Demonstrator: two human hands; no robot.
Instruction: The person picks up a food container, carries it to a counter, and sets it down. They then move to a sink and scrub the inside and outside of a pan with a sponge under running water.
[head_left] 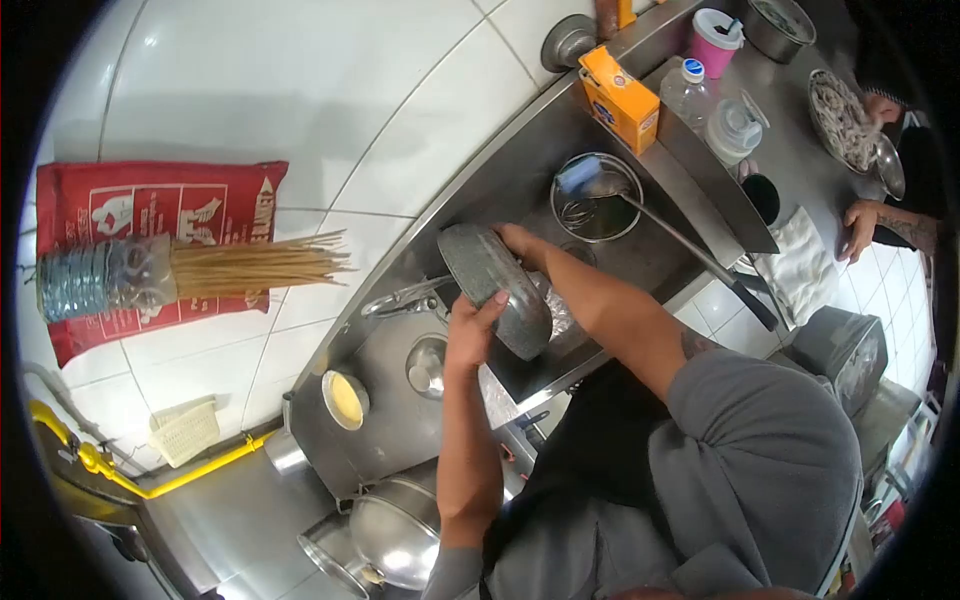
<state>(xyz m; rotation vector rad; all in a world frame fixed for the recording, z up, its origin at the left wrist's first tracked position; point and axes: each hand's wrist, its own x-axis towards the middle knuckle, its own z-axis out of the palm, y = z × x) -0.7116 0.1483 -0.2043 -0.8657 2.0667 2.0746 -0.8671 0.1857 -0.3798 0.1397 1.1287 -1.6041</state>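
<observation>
Over the sink (660, 265), my two hands hold a heavy-looking grey stone bowl (500, 290), tipped on its side. My left hand (472, 330) grips its near lower side with the thumb laid over the surface. On the far side, my right hand (522, 247) holds the edge, its fingers partly hidden. Just left of the bowl is a metal faucet (400, 298). In the sink beyond stands a metal pot (608, 232) with a whisk and a blue sponge (580, 175). A long-handled ladle (690, 245) leans across its rim.
An orange box (620, 100), a clear bottle (685, 90) and a pink cup (715, 45) stand by the sink. A small bowl of yellow food (345, 400) and metal pots (395, 530) sit left. Another person's hand (858, 228) rests on the right counter.
</observation>
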